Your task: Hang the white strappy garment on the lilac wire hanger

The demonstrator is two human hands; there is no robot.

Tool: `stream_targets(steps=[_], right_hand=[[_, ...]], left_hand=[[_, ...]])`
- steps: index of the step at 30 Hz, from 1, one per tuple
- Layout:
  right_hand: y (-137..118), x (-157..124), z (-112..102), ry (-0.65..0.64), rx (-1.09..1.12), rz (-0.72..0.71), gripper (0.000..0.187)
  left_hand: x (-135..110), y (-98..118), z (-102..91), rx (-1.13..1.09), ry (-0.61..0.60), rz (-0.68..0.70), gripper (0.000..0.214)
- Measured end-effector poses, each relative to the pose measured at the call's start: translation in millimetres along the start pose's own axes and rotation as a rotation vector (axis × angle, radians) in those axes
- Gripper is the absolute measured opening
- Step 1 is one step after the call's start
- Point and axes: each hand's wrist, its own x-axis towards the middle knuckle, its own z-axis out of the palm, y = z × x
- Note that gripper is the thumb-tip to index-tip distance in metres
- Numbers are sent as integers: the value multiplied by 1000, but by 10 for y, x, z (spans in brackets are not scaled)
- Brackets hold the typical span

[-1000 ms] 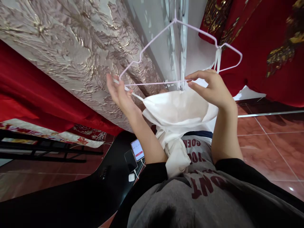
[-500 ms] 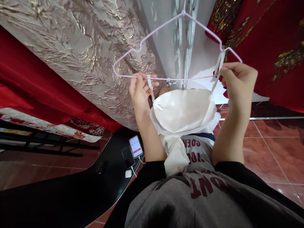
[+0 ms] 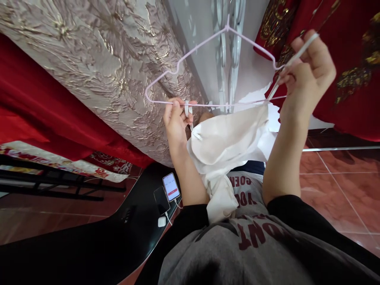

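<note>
Between the left hand (image 3: 177, 120) and the right hand (image 3: 308, 77): a thin, pale pink hanger (image 3: 227, 28), its long side going from left to right.
Just below the hanger: a soft, thin white cloth top (image 3: 228, 138), lying crossways too, close to a grey shirt with dark red letters (image 3: 208, 245).
Left hand: pinched on the hanger's bottom bar, with a short, flat white loop (image 3: 187, 109) by its fingers. This hand is nearer to the white top.
Right hand: higher up, fingers bent and tight on a long, thin white strap (image 3: 306, 46), stretched straight.
Blocking the view: the right hand hides the hanger's right end, so I can't tell if the strap goes round it.
Left side: a shiny black desk (image 3: 130, 209) with a lit phone (image 3: 171, 187), a dark phone (image 3: 162, 200) and a small white case (image 3: 162, 221); crinkly silver-pink cloth (image 3: 74, 59) above.
Right side: red cloth with gold patterns (image 3: 356, 79), over red floor tiles (image 3: 329, 202).
</note>
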Motion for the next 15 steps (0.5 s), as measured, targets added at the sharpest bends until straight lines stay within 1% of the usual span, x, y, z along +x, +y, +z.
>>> stream_targets(steps=[2,4,5,6,7,8,9,11,13,15], right_hand=[[146,-18,-146,209,15,-8,45],[182,-104,-325,408,47,-32,36],[148,-158,-402,447,66,-42,33],[83,-212,-456,418,82,-44,31],[-7,-262,-478,359,94,-41,28],[-111,-306,-464,253,91,-32,30],[-218,-346,-417,176,62,-47,31],[-397,-413,-248,147,-43,-80,31],[-485,-469,-63,-132,-143,-24,27],[-477,-515,59,-359,-187,31,23]], left_hand=[[0,1,9,-5,11,-11,50],[6,-9,13,1,24,-20,49],[11,-20,13,4,28,-21,49],[16,-34,12,6,29,-19,48],[22,-50,10,7,26,-16,47],[27,-66,9,5,19,-12,47],[31,-80,9,1,10,-6,46],[31,-95,9,-3,-4,10,46],[22,-85,8,-2,-10,26,47],[7,-58,-3,-1,-19,33,48]])
